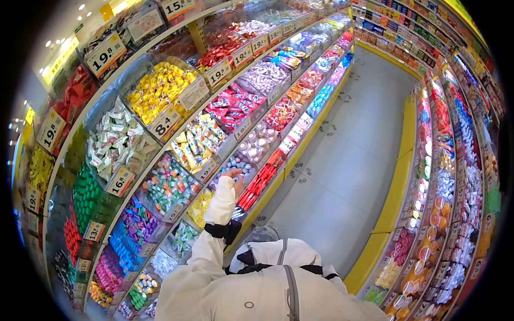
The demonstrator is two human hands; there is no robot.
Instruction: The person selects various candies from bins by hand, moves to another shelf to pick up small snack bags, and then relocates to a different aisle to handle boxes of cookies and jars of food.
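— Left hand (pixel 232 174) up at the sweets bins (pixel 227 166), fingers curled over the front lip of a bin (pixel 242 167). Pinching a sweet or just touching? Cannot tell, too small.

— Right hand?

— Nowhere in view; hidden below the white jacket (pixel 267 283), perhaps.

— Why bins tilted so?

— Probably angled toward the aisle for easy reaching and reading of price tags (pixel 165 122). Just beyond the fingers, pale wrapped sweets (pixel 256 143); beside the wrist, red packets (pixel 259 182); above the hand, yellow-blue ones (pixel 198 142).

— Anything unclear?

— Wrapper names unreadable. Edges cut off by the round lens. Sleeve (pixel 219 208) covering the wrist, dark strap round it.
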